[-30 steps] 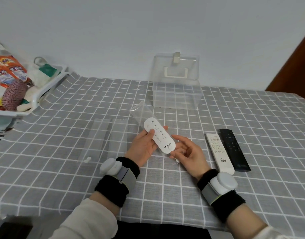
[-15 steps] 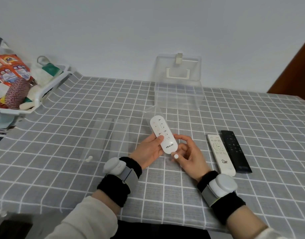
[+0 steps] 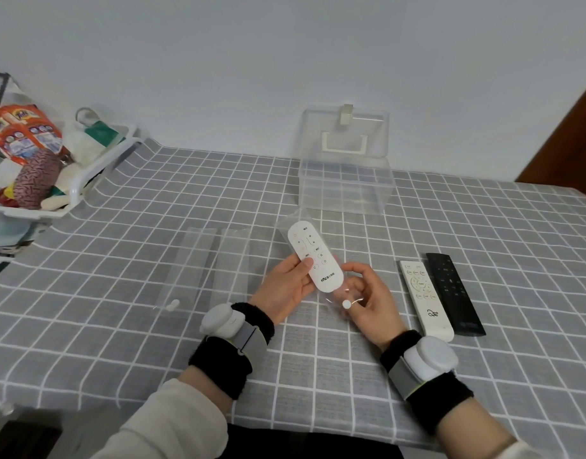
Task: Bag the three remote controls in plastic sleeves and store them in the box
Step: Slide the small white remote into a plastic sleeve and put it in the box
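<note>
My left hand [image 3: 286, 288] grips a short white oval remote [image 3: 313, 251], which lies inside a clear plastic sleeve [image 3: 343, 298]. My right hand [image 3: 371, 298] pinches the sleeve's near end by its white snap button. A long white remote [image 3: 424, 298] and a black remote [image 3: 452, 291] lie side by side on the cloth to the right. Two flat clear sleeves [image 3: 205, 260] rest on the cloth to the left. The clear storage box [image 3: 346, 188] stands behind, its lid raised against the wall.
A grey checked cloth [image 3: 318, 359] covers the table. A white basket [image 3: 82, 180] full of packets and oddments sits at the far left. A brown door edge [image 3: 570, 134] shows at the far right.
The white oval remote has slid further into the sleeve and turned more upright. My right hand has moved from the remote's end to the sleeve's snap end.
</note>
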`<state>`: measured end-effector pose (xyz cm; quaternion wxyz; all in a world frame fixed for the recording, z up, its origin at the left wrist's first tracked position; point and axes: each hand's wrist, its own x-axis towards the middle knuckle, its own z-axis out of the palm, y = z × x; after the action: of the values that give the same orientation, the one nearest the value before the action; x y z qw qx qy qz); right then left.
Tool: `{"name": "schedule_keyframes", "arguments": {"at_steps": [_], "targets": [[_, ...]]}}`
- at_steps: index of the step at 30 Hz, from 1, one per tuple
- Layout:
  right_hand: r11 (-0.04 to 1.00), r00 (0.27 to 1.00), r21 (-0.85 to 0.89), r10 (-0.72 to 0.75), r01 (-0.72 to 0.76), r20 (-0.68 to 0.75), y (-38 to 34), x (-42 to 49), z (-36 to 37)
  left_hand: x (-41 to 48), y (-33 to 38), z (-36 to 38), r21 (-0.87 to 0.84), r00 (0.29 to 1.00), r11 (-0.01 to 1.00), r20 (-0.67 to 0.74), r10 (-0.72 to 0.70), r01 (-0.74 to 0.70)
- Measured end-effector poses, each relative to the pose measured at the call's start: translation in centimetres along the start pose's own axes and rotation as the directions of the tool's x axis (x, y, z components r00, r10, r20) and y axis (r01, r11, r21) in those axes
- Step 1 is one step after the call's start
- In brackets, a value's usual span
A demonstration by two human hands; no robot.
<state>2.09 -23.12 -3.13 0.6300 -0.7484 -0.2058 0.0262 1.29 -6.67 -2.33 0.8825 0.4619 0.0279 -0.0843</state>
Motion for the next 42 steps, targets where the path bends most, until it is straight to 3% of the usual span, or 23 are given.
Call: {"name": "schedule_keyframes", "arguments": {"at_steps": [16, 25, 31, 42], "targets": [[0.996, 0.993, -0.028, 0.077, -0.08, -0.094, 0.1, 0.0, 0.0, -0.4, -0.1, 0.5, 0.096, 0.998, 0.995, 0.056, -0.035, 0.03], [0.998, 0.998, 0.033, 0.064, -0.063, -0.03, 0.0, 0.2, -0.1, -0.3, -0.4, 0.2, 0.18, 0.998, 0.983, 0.05, 0.028, -0.036], [1.0, 1.0, -0.011, 0.026, -0.026, -0.004, 0.0, 0.0, -0.2, 0.2, -0.3, -0.7, 0.125, 0.985, 0.981, -0.074, 0.156, -0.146], [0.993, 0.997, 0.106, 0.047, -0.053, 0.059, -0.3, -0.5, 0.0, 0.7, 0.0, -1.5, 0.08, 0.915, 0.959, -0.286, 0.284, -0.272]]}}
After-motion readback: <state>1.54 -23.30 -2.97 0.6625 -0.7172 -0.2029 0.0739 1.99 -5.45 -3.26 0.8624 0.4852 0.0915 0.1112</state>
